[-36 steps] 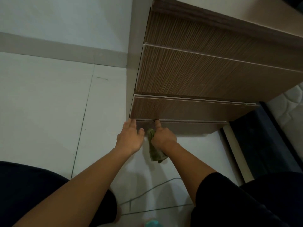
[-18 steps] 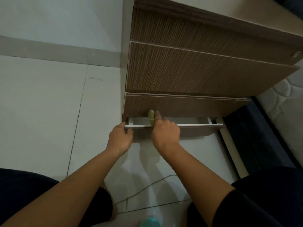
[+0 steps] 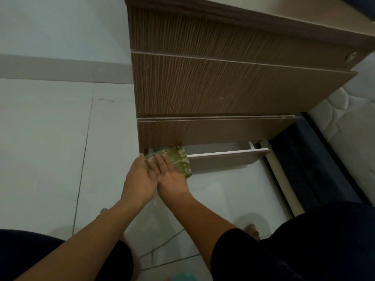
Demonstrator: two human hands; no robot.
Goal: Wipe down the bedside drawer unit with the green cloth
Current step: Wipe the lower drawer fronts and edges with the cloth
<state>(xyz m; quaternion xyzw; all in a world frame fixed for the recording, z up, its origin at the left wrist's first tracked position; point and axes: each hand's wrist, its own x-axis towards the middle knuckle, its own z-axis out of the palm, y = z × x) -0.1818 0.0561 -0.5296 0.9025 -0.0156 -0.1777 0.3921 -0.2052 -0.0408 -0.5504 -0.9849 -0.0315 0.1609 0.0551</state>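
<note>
The brown wood-grain bedside drawer unit [image 3: 213,84] fills the upper right. Its bottom drawer [image 3: 225,160] is pulled partly out, its white top edge showing. A green patterned cloth [image 3: 180,159] is draped over the left end of that drawer's front. My right hand [image 3: 172,175] lies flat on the cloth, fingers pressing it against the drawer front. My left hand [image 3: 140,179] is beside it, its fingers curled over the cloth's left edge at the drawer's corner.
Pale floor tiles [image 3: 50,149] spread to the left, meeting a grey skirting board [image 3: 60,67]. A mattress [image 3: 345,110] and a dark bed frame [image 3: 304,163] sit at the right. A thin cable [image 3: 168,240] runs across the floor near my knees.
The bottom drawer has been pulled further out. The cloth, bunched in my right hand before, is now spread over the drawer's front left corner with both hands on it.
</note>
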